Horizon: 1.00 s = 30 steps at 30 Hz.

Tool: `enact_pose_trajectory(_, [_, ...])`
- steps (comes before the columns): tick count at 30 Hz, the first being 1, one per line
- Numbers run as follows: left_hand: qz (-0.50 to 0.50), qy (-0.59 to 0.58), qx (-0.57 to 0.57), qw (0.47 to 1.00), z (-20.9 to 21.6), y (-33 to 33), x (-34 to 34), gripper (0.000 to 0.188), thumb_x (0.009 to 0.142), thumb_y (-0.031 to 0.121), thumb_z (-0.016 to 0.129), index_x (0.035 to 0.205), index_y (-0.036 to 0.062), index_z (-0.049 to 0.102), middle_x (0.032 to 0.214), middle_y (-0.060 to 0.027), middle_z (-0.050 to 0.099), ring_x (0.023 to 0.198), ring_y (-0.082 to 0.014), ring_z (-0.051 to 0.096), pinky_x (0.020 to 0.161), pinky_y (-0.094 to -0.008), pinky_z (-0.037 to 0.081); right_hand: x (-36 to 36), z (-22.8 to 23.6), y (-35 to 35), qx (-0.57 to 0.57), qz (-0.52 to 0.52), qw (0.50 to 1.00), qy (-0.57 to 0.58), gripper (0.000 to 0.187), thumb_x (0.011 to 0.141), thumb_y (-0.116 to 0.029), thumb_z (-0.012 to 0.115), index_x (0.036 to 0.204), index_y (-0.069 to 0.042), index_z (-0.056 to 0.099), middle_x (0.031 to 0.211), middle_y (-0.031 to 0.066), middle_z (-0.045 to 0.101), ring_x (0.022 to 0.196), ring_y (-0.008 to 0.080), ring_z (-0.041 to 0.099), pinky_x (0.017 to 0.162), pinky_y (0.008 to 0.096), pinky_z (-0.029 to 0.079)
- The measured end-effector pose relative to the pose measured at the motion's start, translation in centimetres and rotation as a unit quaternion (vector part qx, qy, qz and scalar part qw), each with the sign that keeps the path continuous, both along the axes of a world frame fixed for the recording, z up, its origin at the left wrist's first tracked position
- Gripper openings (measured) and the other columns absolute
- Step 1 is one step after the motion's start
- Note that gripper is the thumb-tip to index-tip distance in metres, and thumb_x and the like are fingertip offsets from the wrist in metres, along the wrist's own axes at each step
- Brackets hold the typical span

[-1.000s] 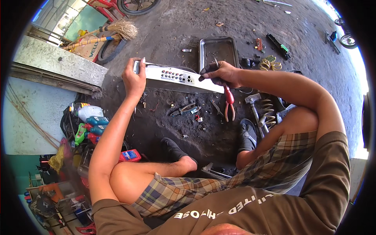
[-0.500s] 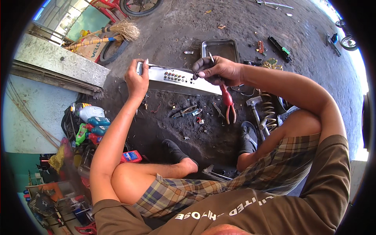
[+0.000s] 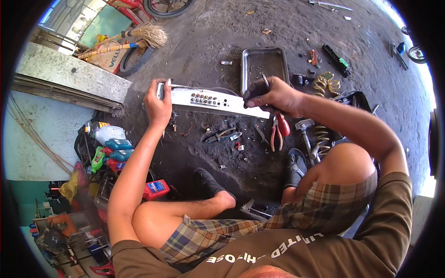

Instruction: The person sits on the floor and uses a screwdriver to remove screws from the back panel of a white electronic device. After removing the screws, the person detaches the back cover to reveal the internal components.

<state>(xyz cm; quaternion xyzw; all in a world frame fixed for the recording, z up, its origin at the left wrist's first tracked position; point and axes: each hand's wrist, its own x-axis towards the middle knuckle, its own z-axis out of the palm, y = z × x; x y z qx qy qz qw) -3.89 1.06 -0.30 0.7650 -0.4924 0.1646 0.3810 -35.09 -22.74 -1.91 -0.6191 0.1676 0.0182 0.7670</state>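
My left hand (image 3: 158, 105) is closed on the left end of a long pale metal panel (image 3: 183, 96) with rows of coloured round sockets, held above the dirt floor. Over the panel's right end is my right hand (image 3: 273, 96), its fingertips blackened and pinched together. A screwdriver with a bulbous red handle (image 3: 284, 126) is held in that hand, its metal shaft (image 3: 265, 79) sticking out beyond the knuckles. Whether the fingertips also pinch something small cannot be made out. Red-handled pliers (image 3: 276, 134) lie on the ground just below the right hand.
A metal tray (image 3: 244, 69) sits beyond my right hand. Another pair of pliers (image 3: 220, 135), a hammer (image 3: 304, 125) and a coil spring (image 3: 321, 134) lie near my feet. Bottles (image 3: 118, 144) stand at left beside a wall. Brooms (image 3: 148, 34) and tyres are farther off.
My right hand, with the screwdriver, has shifted right along the panel, uncovering more of its right end. My left hand still grips the left end, slightly lower and to the left.
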Motion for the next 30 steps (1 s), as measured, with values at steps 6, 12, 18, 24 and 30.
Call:
enact_pose_trajectory(6, [-0.013, 0.034, -0.003, 0.999, -0.9, 2.4, 1.2, 0.023, 0.11, 0.024, 0.071, 0.109, 0.0012, 0.071, 0.091, -0.0074, 0.072, 0.085, -0.0166, 0.07, 0.077, -0.0352, 0.056, -0.7, -10.4, 3.6, 0.005, -0.087, 0.993, 0.075, 0.018, 0.096, -0.015, 0.086, 0.112, -0.007, 0.081, 0.072, -0.0072, 0.063, 0.055, 0.0031, 0.049, 0.048, 0.0248, 0.039])
enact_pose_trajectory(12, [-0.012, 0.04, 0.005, 0.999, -1.2, 4.0, 1.5, 0.02, 0.113, 0.018, 0.065, 0.114, -0.0008, 0.07, 0.102, -0.0092, 0.076, 0.097, -0.0181, 0.072, 0.089, -0.034, 0.056, -0.8, -14.6, 7.4, 0.098, -0.135, 0.984, 0.066, 0.02, 0.094, -0.008, 0.086, 0.111, 0.001, 0.081, 0.084, -0.0017, 0.074, 0.065, 0.0043, 0.058, 0.058, 0.0256, 0.045])
enact_pose_trajectory(18, [-0.022, 0.036, 0.005, 0.999, -1.2, 4.2, 0.8, 0.021, 0.115, 0.017, 0.061, 0.112, -0.0019, 0.07, 0.108, -0.01, 0.076, 0.105, -0.0189, 0.069, 0.1, -0.0363, 0.053, 0.4, -17.6, 9.1, 0.054, -0.113, 0.992, -0.033, 0.018, 0.095, -0.007, 0.085, 0.112, 0.0, 0.082, 0.089, 0.0019, 0.077, 0.076, 0.0056, 0.065, 0.069, 0.0264, 0.053])
enact_pose_trajectory(24, [-0.024, 0.033, 0.004, 0.999, -1.1, 3.9, 0.2, 0.02, 0.114, 0.016, 0.062, 0.112, -0.0023, 0.07, 0.108, -0.0099, 0.076, 0.105, -0.0194, 0.069, 0.1, -0.0362, 0.053, 1.1, -15.1, 9.1, 0.25, -0.115, 0.961, -0.001, 0.018, 0.095, -0.011, 0.088, 0.11, -0.005, 0.08, 0.075, -0.0041, 0.067, 0.059, 0.0042, 0.053, 0.054, 0.0244, 0.041])
enact_pose_trajectory(30, [-0.023, 0.03, 0.002, 0.999, -0.9, 3.1, 0.0, 0.019, 0.114, 0.016, 0.063, 0.113, -0.0023, 0.069, 0.106, -0.0096, 0.075, 0.102, -0.0188, 0.07, 0.096, -0.035, 0.055, 1.7, -14.7, 8.9, 0.32, -0.122, 0.939, -0.012, 0.02, 0.097, -0.015, 0.087, 0.113, -0.01, 0.076, 0.082, -0.0033, 0.067, 0.057, 0.0047, 0.05, 0.049, 0.0235, 0.035])
